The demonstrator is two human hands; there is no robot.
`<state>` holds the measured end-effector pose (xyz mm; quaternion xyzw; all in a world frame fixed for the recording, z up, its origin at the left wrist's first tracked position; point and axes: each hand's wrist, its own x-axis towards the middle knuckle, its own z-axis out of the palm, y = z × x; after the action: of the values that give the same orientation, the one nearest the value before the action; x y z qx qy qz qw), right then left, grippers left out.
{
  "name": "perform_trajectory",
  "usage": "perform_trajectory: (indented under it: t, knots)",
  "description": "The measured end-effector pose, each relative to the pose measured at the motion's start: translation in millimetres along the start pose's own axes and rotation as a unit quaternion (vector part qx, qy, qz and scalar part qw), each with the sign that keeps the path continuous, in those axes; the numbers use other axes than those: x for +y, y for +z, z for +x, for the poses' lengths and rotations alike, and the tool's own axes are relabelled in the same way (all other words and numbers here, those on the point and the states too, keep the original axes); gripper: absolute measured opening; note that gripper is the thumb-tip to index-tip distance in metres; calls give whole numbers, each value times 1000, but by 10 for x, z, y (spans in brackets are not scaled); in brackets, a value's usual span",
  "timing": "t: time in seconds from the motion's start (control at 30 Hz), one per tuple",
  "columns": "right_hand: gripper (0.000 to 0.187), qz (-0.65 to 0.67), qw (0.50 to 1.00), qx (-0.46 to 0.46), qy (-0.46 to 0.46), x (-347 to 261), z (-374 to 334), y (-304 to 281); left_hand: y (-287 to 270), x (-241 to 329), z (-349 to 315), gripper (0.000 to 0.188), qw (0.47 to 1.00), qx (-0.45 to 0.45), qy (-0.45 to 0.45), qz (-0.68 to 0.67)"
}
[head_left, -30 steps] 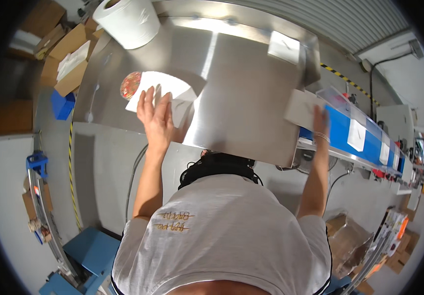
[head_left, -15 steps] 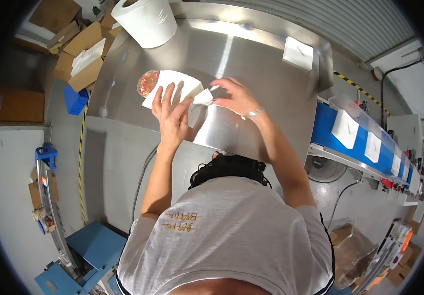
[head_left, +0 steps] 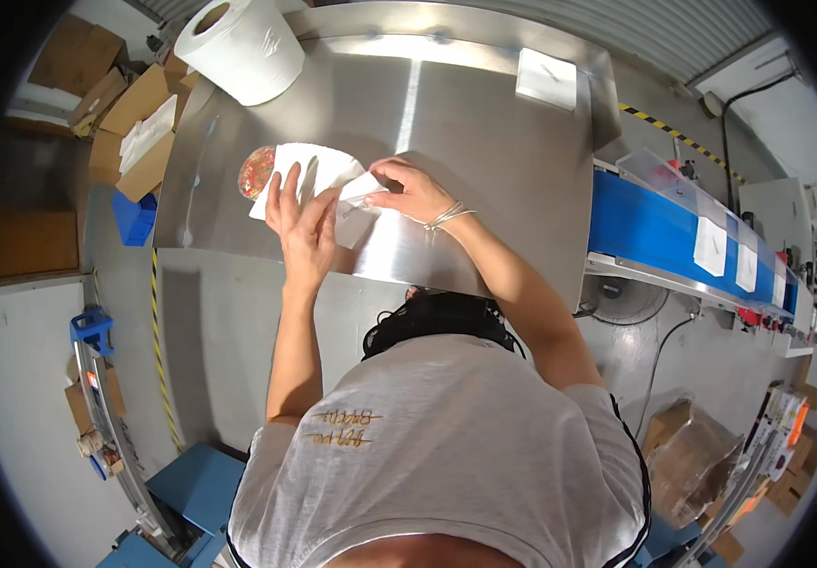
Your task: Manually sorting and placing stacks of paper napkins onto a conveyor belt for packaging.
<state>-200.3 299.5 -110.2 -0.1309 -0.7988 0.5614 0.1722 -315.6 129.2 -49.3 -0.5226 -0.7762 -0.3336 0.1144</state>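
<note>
A fanned stack of thin white sheets, paper or cloth, lies on the steel table. My left hand rests over it with the fingers spread, its thumb and forefinger near a raised white flap. From the right, my right hand pinches that flap between thumb and fingers. Just left of the stack, partly covered by it, is a round tub or disc with a red and multicoloured pattern. The undersides of the sheets are hidden.
A large white paper roll stands at the table's back left. A white packet stack lies at the back right. Beyond the right edge, a blue conveyor belt carries several white packets. An open carton stands off the left side.
My right hand has come in and closed on the white flap; before, its fingers were apart. The conveyor packets have moved farther along the belt. The whole view has shifted a little.
</note>
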Motion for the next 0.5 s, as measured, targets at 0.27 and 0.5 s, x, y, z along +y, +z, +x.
perform_trajectory:
  t: [0.27, 0.5]
  knots:
    - [37, 79, 995, 30, 61, -40, -345, -134, -13, 1, -13, 14, 1000, -3, 11, 1]
    - [54, 28, 996, 58, -54, 131, -313, -26, -52, 49, 39, 17, 999, -37, 26, 2]
